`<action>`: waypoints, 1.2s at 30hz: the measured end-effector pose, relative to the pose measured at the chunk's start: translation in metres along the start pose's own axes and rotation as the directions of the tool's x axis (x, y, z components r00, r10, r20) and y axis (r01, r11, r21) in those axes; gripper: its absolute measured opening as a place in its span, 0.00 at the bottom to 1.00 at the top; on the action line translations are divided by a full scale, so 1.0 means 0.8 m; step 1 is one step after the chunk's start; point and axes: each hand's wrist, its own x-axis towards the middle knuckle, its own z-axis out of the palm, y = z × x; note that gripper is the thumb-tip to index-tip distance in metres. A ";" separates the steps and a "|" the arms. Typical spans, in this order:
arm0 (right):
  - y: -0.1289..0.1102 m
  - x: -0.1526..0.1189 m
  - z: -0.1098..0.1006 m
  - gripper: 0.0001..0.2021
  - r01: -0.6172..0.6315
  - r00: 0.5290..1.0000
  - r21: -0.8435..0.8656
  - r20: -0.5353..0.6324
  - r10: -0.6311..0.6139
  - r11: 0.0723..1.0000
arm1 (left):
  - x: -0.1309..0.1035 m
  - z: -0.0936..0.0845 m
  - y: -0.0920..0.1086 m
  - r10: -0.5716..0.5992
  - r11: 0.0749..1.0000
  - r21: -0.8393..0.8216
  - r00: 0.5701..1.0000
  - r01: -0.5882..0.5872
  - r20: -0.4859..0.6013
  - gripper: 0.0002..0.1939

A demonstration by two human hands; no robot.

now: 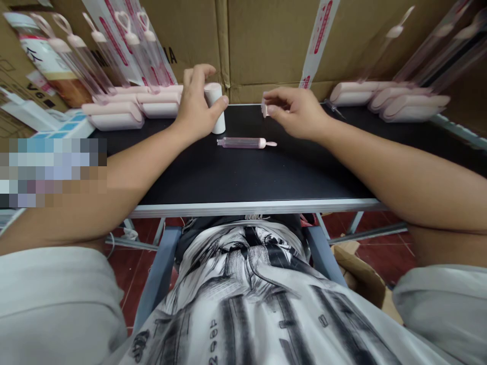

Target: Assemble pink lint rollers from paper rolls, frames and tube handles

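My left hand (198, 109) is around a white cylinder (218, 119) with a pale pink top, which stands upright on the black tabletop. Its thumb lies across the cylinder's front, while the index finger reaches behind the top. Over the table's far edge, my right hand (299, 110) pinches a small pale pink piece (266, 109) that looks partly clear; its exact kind is unclear. Between and nearer than the hands lies a clear pinkish tube (243, 143) with a pale pink cap and loop, pointing right. Neither hand touches it.
Pink-and-white rounded cases (114, 115) with upright looped tubes stand at the left, similar cases (414, 106) at the right. A drink bottle (49, 61) leans back left. Cardboard boxes (262, 45) wall the far side. A metal rail (258, 208) edges the black table (251, 177).
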 end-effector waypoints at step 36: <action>0.043 0.018 -0.019 0.06 -0.033 0.986 -0.370 0.142 0.091 0.928 | -0.005 -0.032 0.053 0.190 0.906 -0.405 0.973 -0.122 0.132 0.20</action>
